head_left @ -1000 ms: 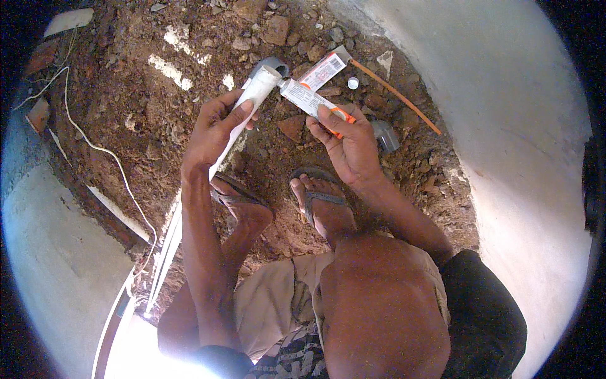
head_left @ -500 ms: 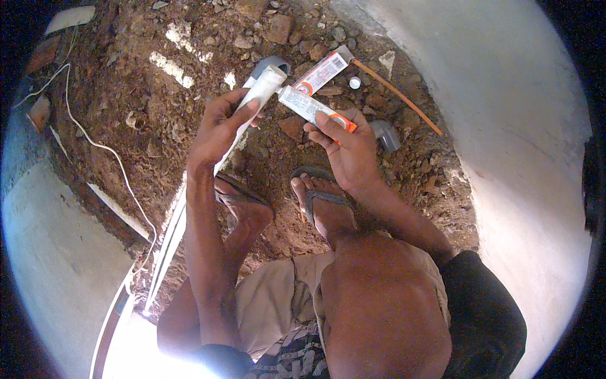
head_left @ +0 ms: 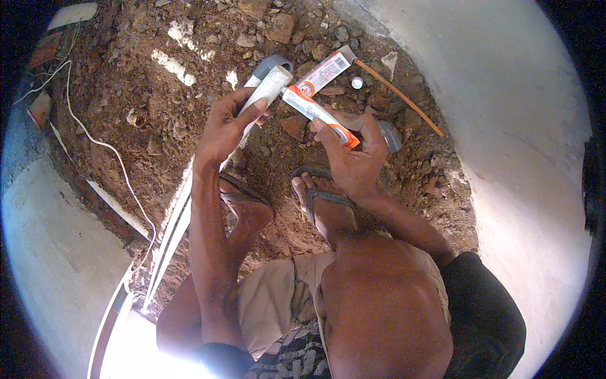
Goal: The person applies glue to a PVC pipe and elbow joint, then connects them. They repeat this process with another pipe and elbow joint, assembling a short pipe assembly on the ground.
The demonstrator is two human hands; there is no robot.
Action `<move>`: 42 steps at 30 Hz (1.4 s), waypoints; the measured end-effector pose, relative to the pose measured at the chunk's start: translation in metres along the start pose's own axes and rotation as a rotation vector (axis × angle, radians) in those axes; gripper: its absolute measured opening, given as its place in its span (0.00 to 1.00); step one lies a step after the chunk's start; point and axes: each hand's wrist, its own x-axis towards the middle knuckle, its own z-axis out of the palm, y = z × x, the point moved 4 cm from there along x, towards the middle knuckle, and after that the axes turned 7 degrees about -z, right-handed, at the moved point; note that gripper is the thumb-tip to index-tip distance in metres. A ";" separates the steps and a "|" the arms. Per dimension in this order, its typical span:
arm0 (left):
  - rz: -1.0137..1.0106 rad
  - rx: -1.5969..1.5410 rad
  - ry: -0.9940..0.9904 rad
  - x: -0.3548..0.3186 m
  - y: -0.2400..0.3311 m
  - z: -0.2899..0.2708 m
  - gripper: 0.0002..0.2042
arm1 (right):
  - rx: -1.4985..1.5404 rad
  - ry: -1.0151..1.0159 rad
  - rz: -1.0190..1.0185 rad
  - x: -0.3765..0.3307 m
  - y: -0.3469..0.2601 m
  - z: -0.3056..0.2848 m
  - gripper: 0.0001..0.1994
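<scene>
Raised slightly, the left hand (head_left: 222,129) grips the white pipe (head_left: 268,88) while right-hand fingers (head_left: 328,129) hold the glue tube (head_left: 319,112) at its end.

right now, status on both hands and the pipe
Left hand gripping white pipe near its end. Right hand holds glue tube, nozzle at pipe end. Grey elbow fitting on dirt behind.

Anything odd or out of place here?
Mostly no. The small white cap lies loose on the dirt, apart from the orange-and-white glue tube in the right hand. The left hand grips the white plastic pipe.
</scene>
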 end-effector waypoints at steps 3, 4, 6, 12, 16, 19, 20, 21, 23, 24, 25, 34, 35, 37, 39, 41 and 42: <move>0.012 0.023 -0.006 0.001 -0.001 -0.001 0.18 | 0.131 0.056 0.039 0.000 0.001 0.000 0.09; 0.018 0.034 -0.013 0.001 0.000 -0.001 0.18 | 0.184 0.091 0.049 0.001 0.003 0.001 0.09; -0.002 0.041 0.001 -0.003 0.003 -0.001 0.18 | 0.234 0.120 0.074 0.000 0.005 0.001 0.08; -0.034 0.009 0.055 -0.009 0.009 0.001 0.19 | 0.163 0.072 0.233 0.001 0.020 -0.002 0.09; -0.048 -0.007 0.017 -0.010 0.013 -0.002 0.18 | 0.583 0.138 0.470 0.005 0.038 0.005 0.10; -0.057 0.006 -0.029 -0.008 0.010 -0.006 0.18 | 0.777 0.161 0.593 0.003 0.059 0.012 0.12; -0.068 -0.002 -0.022 -0.008 0.009 -0.006 0.18 | 0.817 0.166 0.622 0.004 0.063 0.013 0.13; -0.079 -0.010 -0.014 -0.009 0.008 -0.006 0.18 | 0.857 0.151 0.628 0.005 0.064 0.014 0.13; -0.106 -0.024 0.011 -0.012 0.008 -0.007 0.18 | 0.936 0.119 0.637 0.008 0.066 0.015 0.13; -0.122 -0.033 0.025 -0.013 0.009 -0.006 0.18 | 0.940 0.111 0.643 0.009 0.068 0.015 0.13; -0.137 -0.042 0.039 -0.014 0.011 -0.005 0.19 | 0.944 0.102 0.648 0.009 0.071 0.015 0.13; -0.018 0.041 0.055 -0.012 0.015 -0.001 0.19 | 0.810 -0.006 0.566 0.009 0.058 0.001 0.10; -0.011 0.059 0.067 -0.011 0.010 0.000 0.18 | 0.754 -0.031 0.535 0.011 0.051 -0.002 0.10; 0.002 0.092 0.090 -0.009 0.003 0.004 0.17 | 0.540 -0.024 0.442 0.013 0.037 -0.009 0.10; 0.014 0.096 0.138 -0.011 0.000 0.011 0.16 | 0.365 -0.013 0.378 0.013 0.028 -0.015 0.10; 0.032 0.104 0.160 -0.012 0.000 0.018 0.17 | 0.230 0.004 0.344 0.010 0.023 -0.021 0.12; 0.041 0.108 0.169 -0.012 0.000 0.021 0.17 | 0.125 -0.006 0.256 0.009 0.021 -0.023 0.12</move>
